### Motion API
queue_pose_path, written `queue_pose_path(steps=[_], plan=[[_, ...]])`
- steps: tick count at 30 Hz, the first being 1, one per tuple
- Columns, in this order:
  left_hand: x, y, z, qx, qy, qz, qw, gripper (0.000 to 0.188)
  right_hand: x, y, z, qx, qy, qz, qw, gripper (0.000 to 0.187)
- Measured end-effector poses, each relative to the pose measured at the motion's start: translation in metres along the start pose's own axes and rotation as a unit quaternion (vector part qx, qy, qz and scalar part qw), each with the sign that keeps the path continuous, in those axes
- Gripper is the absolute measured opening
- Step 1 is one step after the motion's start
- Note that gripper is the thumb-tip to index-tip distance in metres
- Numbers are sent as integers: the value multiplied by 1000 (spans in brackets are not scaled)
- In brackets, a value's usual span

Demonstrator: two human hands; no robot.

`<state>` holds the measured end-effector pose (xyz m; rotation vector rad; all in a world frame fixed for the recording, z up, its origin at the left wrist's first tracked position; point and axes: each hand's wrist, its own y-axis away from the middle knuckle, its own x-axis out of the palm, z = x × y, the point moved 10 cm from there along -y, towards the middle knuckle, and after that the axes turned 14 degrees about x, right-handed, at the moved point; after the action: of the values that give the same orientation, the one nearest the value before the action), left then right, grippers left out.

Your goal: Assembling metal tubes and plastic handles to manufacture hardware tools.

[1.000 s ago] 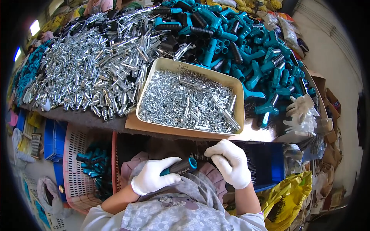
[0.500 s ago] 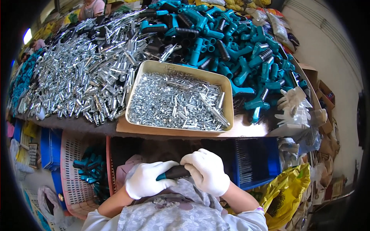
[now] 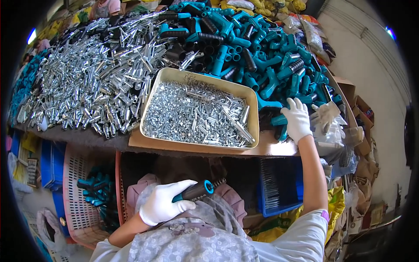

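Observation:
In front of my body, my left hand (image 3: 168, 201), in a white glove, is wrapped around a black tool handle (image 3: 194, 192). A teal ring rims the handle's right end, and a metal coil spring (image 3: 219, 182) sticks out of it. My right hand (image 3: 297, 118), also gloved in white, reaches out to the bench at the right. Its fingers are spread at the near edge of a heap of teal, T-shaped plastic handles (image 3: 273, 83). One teal handle (image 3: 278, 120) lies right beside its thumb; I cannot tell whether they touch.
A cream tray (image 3: 198, 145) of small metal pieces stands on the bench, with a large pile of metal rods and tubes (image 3: 87, 83) behind and left. Below are a pink basket (image 3: 78, 205) with teal handles and a blue bin (image 3: 279, 192). Loose white gloves (image 3: 326, 117) lie at right.
My right hand has left the black handle and moved up and right to the teal heap. The handle stays in my left hand, its spring end now exposed.

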<state>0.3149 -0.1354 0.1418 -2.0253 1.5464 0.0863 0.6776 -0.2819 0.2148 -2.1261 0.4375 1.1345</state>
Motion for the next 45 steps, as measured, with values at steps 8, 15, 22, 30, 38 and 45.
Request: queue_pose_path(steps=[8, 15, 22, 30, 38, 45], plan=[[-17, 15, 15, -42, -24, -13, 999, 55, -99, 67, 22, 186, -538, 46, 821, 48], [-24, 9, 5, -14, -44, 21, 999, 56, -64, 154, 155, 190, -796, 382, 429, 63], [-34, 20, -14, 45, -185, 64, 980, 56, -71, 140, 180, 111, -737, 479, 464, 51], [-35, 23, -16, 62, -206, 157, 964, 49, -119, 132, 224, -138, -565, 387, 716, 45], [5, 69, 46, -211, 273, 304, 888, 61, -198, 171, 239, -442, -388, -110, 801, 33], [7, 66, 55, -153, 218, 293, 918, 57, -171, 159, 245, -397, -421, 33, 815, 39]])
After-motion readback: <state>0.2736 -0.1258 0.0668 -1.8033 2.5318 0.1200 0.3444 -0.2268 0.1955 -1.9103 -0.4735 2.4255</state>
